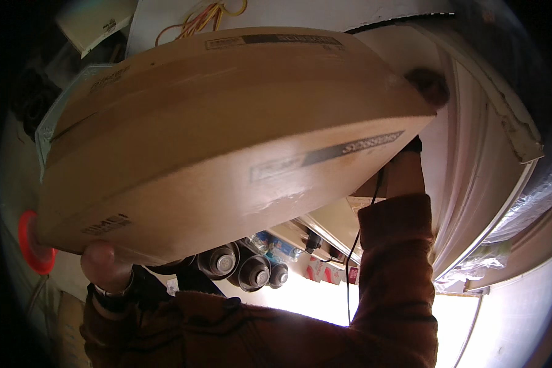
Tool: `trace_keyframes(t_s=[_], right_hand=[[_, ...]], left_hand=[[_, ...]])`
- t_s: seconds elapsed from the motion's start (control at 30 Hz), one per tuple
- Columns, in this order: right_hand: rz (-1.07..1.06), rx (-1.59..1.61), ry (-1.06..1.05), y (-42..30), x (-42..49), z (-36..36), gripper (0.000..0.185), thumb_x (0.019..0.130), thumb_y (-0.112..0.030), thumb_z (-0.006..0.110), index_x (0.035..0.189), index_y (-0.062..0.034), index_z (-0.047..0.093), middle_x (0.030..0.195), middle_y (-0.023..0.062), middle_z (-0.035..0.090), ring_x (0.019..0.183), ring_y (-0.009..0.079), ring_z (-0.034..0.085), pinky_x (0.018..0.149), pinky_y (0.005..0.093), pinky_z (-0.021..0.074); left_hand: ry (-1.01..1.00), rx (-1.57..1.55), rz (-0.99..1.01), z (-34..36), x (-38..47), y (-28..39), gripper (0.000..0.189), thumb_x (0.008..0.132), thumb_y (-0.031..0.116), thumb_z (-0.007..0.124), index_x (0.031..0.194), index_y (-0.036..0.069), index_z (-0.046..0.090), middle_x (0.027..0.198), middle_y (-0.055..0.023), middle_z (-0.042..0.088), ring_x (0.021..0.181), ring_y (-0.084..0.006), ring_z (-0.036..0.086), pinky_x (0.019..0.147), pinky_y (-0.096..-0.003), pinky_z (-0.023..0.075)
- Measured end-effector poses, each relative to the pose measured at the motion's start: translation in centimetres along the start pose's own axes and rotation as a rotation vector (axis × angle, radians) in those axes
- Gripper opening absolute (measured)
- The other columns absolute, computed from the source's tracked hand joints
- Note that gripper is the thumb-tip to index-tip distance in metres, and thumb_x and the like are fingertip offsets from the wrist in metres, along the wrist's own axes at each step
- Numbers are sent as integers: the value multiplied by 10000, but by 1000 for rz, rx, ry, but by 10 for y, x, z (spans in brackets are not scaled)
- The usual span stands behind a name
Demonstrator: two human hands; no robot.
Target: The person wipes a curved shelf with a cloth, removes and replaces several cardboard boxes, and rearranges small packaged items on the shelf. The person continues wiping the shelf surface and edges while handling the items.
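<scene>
A large brown cardboard carton (221,124) with dark printed writing on its sides is held up and tilted, filling much of the view. My left hand (103,264), below a wristwatch or band, grips its lower left edge. Up at the right end, my right hand (427,87) has hold of the carton's corner; its fingers are dark and blurred, and the rest of the hand is behind the box. Tape crosses the carton's near face and shines in the light.
A red round object (33,243) sits at the left by the carton. Yellow and orange cords (207,18) lie behind it. Below are several round metal items (223,261), a hanging black cable (349,267) and small red-and-white boxes (324,271). A pale panel (483,138) with a broken edge stands at the right.
</scene>
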State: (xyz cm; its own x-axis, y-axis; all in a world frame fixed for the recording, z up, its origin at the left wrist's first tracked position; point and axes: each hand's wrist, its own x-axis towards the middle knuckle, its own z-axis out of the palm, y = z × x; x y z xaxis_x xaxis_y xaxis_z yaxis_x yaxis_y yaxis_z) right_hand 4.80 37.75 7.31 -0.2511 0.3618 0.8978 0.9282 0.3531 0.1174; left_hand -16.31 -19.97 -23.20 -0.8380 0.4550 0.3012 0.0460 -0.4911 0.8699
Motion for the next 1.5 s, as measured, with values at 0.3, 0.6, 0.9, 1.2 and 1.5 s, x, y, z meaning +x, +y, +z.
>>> trace_keyframes(t_s=[0.3,0.6,0.9,1.2,1.5], right_hand=[[242,472,248,79,4,1,559,758,-165,614,1283,-16,495,1320,180,490,1189,330,492,1006,477,414],[-29,188,44,-23,15,27,576,796,-314,593,1298,-46,503,1327,173,500,1217,336,473,1016,459,400],[-551,464,-966,-126,-94,51,598,851,-420,525,1336,-73,502,1386,156,479,1233,339,479,1016,423,407],[-384,399,-1043,-144,-126,-57,568,864,-478,512,1341,-169,514,1354,113,504,1214,322,498,974,455,450],[-527,708,-993,-107,-187,-204,382,825,-320,555,1174,-183,627,1190,70,599,1064,314,575,858,442,522]], left_hand=[[-26,-66,-46,6,-7,-3,620,908,425,474,1351,1,380,1344,-195,460,1115,-275,535,854,-405,477],[-93,-125,-85,16,-2,4,610,892,409,481,1342,6,399,1354,-198,450,1138,-283,518,877,-405,465],[-170,386,340,-13,9,-43,653,851,409,502,1382,50,372,1362,-197,430,1182,-308,480,912,-429,446],[201,-481,-380,99,81,78,731,819,527,494,1377,67,392,1366,-135,443,1210,-292,470,955,-425,424],[229,-639,-383,67,98,85,708,850,534,492,1382,78,394,1369,-113,447,1208,-298,468,975,-461,410]])
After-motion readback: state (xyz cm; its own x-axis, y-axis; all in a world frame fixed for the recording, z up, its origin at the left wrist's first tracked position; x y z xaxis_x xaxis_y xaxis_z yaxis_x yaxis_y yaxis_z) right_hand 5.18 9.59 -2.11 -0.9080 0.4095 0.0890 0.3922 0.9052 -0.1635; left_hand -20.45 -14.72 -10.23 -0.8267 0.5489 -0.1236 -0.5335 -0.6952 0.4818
